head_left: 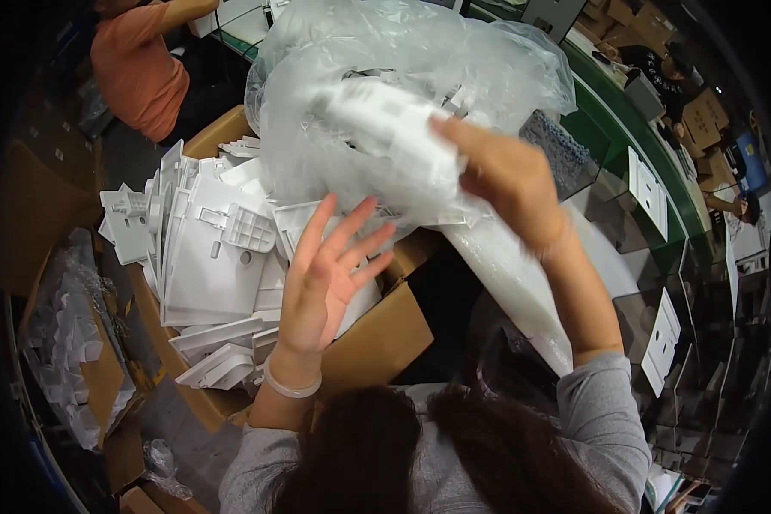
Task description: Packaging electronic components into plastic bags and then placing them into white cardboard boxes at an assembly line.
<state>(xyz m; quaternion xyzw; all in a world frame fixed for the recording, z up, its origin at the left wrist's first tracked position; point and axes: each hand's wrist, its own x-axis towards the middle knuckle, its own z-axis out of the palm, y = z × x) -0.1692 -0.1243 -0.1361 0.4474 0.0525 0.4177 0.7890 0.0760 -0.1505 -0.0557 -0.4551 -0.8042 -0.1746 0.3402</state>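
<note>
My right hand [510,184] grips the near right end of a white plastic part [394,128], which is smeared by motion. The part is held above a big clear plastic bag [317,60], and its exact shape cannot be made out. My left hand [330,278] is raised with its fingers spread and nothing in it. Below that hand, a cardboard box [381,338] is heaped with white plastic panels [210,291]. One panel carries a small grid-like moulding [250,230]. Some grey and dark pieces show inside the bag.
White foam sheeting [505,283] hangs at the right of the box. A green-edged bench [604,111] curves along the right, with white panels [649,193] standing in dark dividers. At far left is a box of clear plastic trays [64,343]. A person in orange [141,73] sits at upper left.
</note>
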